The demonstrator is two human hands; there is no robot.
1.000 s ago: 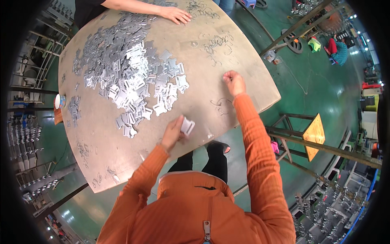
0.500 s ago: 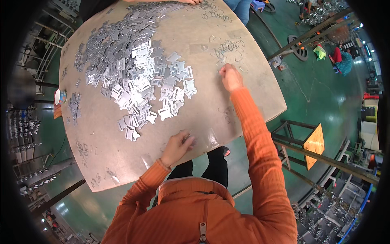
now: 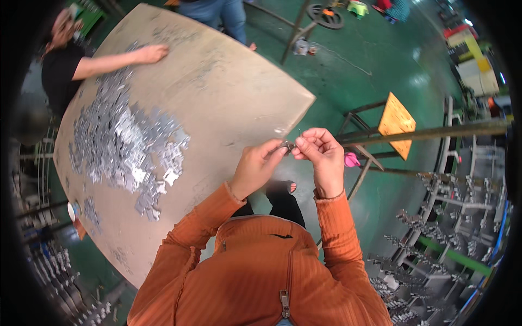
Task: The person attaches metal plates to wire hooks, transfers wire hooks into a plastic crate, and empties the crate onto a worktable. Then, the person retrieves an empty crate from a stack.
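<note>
I see both hands raised together near the centre of the frame, just off the lower right edge of the surface [image 3: 217, 103]. My left hand [image 3: 255, 168] is curled, its thumb and forefinger pinched on a small metal piece [image 3: 287, 145] that sits between the two hands. My right hand [image 3: 321, 155] is closed too, fingers folded in, its fingertips meeting the same piece from the other side. A thin wire-like bit sticks up above the right hand, too fine for me to say what it is.

The piece itself is mostly covered by my fingers; I can make out only a grey, shiny sliver, not its shape.

On the surface, in the left half of the frame, lies a broad heap of flat metal parts [image 3: 119, 146], well apart from my hands. Another person's hand [image 3: 152, 53] rests flat on the surface in the upper left; that person's body is cut off by the dark rim of the frame.

My orange sleeves and jacket [image 3: 261, 271] fill the lower middle and hide the floor beneath. To the right of my hands stands a yellow stool [image 3: 397, 122] on the green floor [image 3: 370, 60]. Racks at lower right are bent by the lens and hard to read.
</note>
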